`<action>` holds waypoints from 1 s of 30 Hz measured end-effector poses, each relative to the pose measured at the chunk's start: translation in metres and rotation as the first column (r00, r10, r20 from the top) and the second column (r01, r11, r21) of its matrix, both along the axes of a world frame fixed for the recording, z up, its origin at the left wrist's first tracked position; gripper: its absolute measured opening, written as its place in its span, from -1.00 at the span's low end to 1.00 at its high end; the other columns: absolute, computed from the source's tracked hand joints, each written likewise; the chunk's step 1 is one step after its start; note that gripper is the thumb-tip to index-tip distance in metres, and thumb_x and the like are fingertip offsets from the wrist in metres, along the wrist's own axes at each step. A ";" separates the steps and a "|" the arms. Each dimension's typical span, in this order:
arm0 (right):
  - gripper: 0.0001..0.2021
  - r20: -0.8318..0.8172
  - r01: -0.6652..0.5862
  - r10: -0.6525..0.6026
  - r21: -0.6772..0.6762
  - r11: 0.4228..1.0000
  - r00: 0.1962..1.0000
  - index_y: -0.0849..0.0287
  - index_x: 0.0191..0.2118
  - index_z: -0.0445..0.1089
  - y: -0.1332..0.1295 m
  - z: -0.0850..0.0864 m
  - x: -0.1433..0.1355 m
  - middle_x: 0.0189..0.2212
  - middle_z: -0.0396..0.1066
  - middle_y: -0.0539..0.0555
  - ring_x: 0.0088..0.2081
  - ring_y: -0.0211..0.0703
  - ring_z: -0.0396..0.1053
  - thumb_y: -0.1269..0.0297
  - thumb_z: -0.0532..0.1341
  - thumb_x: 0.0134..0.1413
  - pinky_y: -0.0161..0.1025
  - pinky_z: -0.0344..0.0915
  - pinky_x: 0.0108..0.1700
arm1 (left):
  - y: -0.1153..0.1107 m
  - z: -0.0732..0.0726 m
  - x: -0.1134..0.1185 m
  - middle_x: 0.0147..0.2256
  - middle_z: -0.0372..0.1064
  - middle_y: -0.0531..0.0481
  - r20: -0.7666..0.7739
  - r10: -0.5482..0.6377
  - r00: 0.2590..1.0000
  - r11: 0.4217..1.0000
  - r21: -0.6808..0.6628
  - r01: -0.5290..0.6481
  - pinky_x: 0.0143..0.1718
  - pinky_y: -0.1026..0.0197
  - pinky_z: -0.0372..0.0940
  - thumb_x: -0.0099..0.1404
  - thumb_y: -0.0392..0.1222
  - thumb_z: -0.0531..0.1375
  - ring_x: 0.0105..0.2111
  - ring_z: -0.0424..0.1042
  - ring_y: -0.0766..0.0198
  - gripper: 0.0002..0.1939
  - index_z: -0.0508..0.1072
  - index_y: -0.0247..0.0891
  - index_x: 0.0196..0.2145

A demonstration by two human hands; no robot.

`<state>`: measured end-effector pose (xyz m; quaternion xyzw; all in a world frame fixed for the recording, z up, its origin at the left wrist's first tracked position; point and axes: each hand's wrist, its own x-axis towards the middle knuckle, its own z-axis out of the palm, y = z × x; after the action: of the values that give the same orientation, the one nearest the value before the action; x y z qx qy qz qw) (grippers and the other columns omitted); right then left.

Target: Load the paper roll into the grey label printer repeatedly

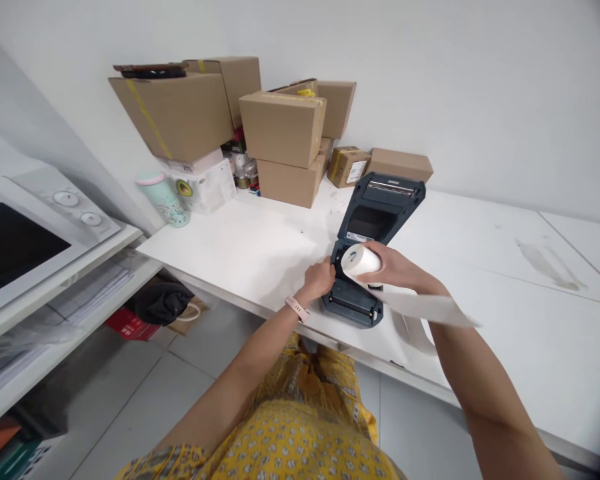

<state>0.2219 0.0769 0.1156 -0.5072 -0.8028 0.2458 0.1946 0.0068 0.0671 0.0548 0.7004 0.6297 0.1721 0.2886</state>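
A dark label printer (pixel 353 303) stands on the white table with its lid (pixel 380 207) raised. My right hand (pixel 393 265) grips a white paper roll (pixel 361 260) just above the printer's open bay. From the roll a loose strip of paper (pixel 430 309) trails to the right, under my right wrist and across the table. My left hand (pixel 321 278), with a pink band at the wrist, has its fingers curled on the left side of the printer's base; the fingertips are partly hidden there.
Cardboard boxes (pixel 283 133) are stacked at the back of the table (pixel 220 250). A mint tumbler (pixel 164 200) stands at its left end. A microwave (pixel 35 233) sits on a shelf at far left. Behind the printer are two smaller boxes.
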 end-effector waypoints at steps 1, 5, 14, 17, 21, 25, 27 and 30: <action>-0.33 0.121 -0.015 0.017 -0.014 1.000 0.992 0.09 0.16 0.31 0.003 0.001 -0.007 0.09 0.44 0.15 0.05 0.11 0.44 0.04 0.38 -0.13 -0.03 0.39 0.08 | 0.000 0.001 0.000 -0.04 0.56 -0.18 -0.015 -0.018 1.000 1.000 0.007 0.018 0.07 0.05 0.28 0.47 -0.16 -0.07 0.03 0.51 -0.02 -0.58 0.34 -0.19 0.19; -0.33 0.414 0.015 -0.002 -0.028 0.999 0.910 0.08 0.16 0.30 0.014 -0.004 -0.022 0.12 0.40 0.18 0.07 0.12 0.43 0.03 0.37 -0.10 -0.04 0.36 0.08 | -0.002 0.002 0.000 -0.03 0.54 -0.24 -0.055 -0.055 0.997 0.998 0.030 0.057 0.05 0.02 0.29 0.46 -0.18 -0.11 0.01 0.52 -0.05 -0.55 0.32 -0.26 0.20; -0.26 0.552 0.051 -0.029 -0.024 0.998 0.833 0.21 0.22 0.31 0.030 -0.031 -0.039 0.14 0.41 0.36 0.08 0.35 0.44 -0.05 0.36 -0.05 0.12 0.38 0.05 | -0.001 -0.002 -0.002 -0.04 0.55 -0.25 -0.082 -0.072 0.994 0.996 0.053 0.077 0.01 0.03 0.31 0.46 -0.16 -0.12 -0.01 0.53 -0.05 -0.54 0.32 -0.28 0.20; -0.28 0.532 0.018 -0.037 0.040 0.999 0.846 0.23 0.31 0.22 0.017 -0.031 -0.040 0.23 0.33 0.36 0.18 0.33 0.37 -0.01 0.29 0.10 0.16 0.32 0.16 | -0.001 -0.001 -0.002 -0.06 0.56 -0.22 -0.089 -0.071 0.994 0.996 0.052 0.076 0.00 0.04 0.32 0.46 -0.16 -0.11 -0.02 0.54 -0.04 -0.55 0.32 -0.27 0.20; -0.44 0.442 -0.038 -0.043 0.173 0.984 0.896 0.22 0.35 0.18 -0.022 -0.041 -0.040 0.36 0.17 0.28 0.36 0.15 0.17 0.06 0.04 0.36 0.09 0.22 0.30 | -0.002 0.001 -0.002 -0.07 0.57 -0.21 -0.089 -0.066 0.994 0.996 0.052 0.071 -0.01 0.04 0.32 0.46 -0.16 -0.11 -0.04 0.54 -0.03 -0.56 0.33 -0.25 0.18; -0.50 0.298 -0.098 -0.002 0.318 0.943 0.955 0.20 0.30 0.28 -0.070 -0.064 -0.044 0.28 0.31 0.23 0.31 0.08 0.27 0.08 -0.07 0.44 0.07 0.29 0.27 | -0.002 0.001 -0.002 -0.06 0.57 -0.20 -0.084 -0.069 0.994 0.996 0.052 0.074 0.01 0.04 0.31 0.47 -0.16 -0.11 -0.03 0.54 -0.02 -0.56 0.32 -0.24 0.19; -0.49 0.288 -0.059 -0.055 0.372 0.926 0.956 0.24 0.30 0.28 -0.088 -0.073 -0.051 0.29 0.31 0.24 0.30 0.09 0.28 0.10 -0.08 0.45 0.08 0.30 0.27 | -0.002 0.000 -0.002 -0.05 0.56 -0.21 -0.083 -0.068 0.994 0.996 0.054 0.072 0.01 0.03 0.30 0.46 -0.17 -0.12 -0.03 0.54 -0.03 -0.55 0.32 -0.25 0.20; -0.51 0.293 0.019 -0.167 0.450 0.893 0.941 0.29 0.28 0.32 -0.102 -0.081 -0.061 0.31 0.26 0.28 0.33 0.14 0.24 0.15 -0.07 0.45 0.11 0.28 0.28 | -0.001 -0.001 -0.002 -0.05 0.56 -0.22 -0.080 -0.063 0.995 0.996 0.060 0.068 0.01 0.03 0.30 0.46 -0.17 -0.12 -0.02 0.54 -0.04 -0.54 0.33 -0.26 0.20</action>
<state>0.1606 -0.0254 0.0343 -0.5216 -0.8327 -0.0387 0.1816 0.0052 0.0657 0.0538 0.7355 0.6116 0.1547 0.2470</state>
